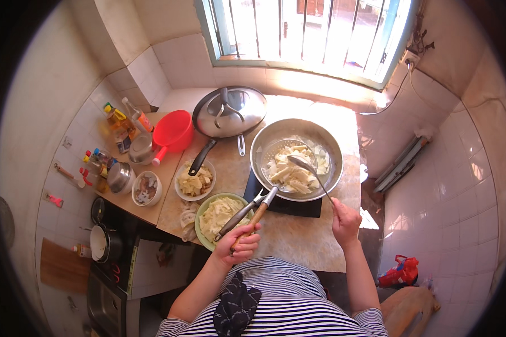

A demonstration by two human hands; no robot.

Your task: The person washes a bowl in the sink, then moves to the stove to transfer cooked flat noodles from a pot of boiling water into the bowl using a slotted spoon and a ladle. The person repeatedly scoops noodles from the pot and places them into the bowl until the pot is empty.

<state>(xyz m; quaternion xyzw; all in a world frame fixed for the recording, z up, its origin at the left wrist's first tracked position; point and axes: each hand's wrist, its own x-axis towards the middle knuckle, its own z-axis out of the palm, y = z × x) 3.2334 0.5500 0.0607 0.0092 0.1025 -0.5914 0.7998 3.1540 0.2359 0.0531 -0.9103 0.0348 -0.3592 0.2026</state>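
My left hand (pixel 241 243) grips the wooden handle (pixel 259 214) of a perforated metal skimmer (pixel 274 147). The skimmer sits inside a wok (pixel 338 168) and holds pale sliced vegetable pieces (pixel 295 179). In my right hand (pixel 346 221) is the thin handle of a metal ladle (pixel 301 162), its bowl over the pieces. More pale slices show in the wok beside the skimmer. The wok rests on a black cooktop (pixel 303 208); its own dark handle (pixel 238 219) runs beside my left hand, and I cannot tell if the hand touches it.
Left of the wok stand a green bowl of shredded pale vegetable (pixel 219 215), a white bowl of slices (pixel 194 183) and a bowl of meat-like pieces (pixel 146 189). A lidded pan (pixel 232 120), its handle over the white bowl, a red dipper (pixel 175 130) and several bottles (pixel 120 120) stand behind.
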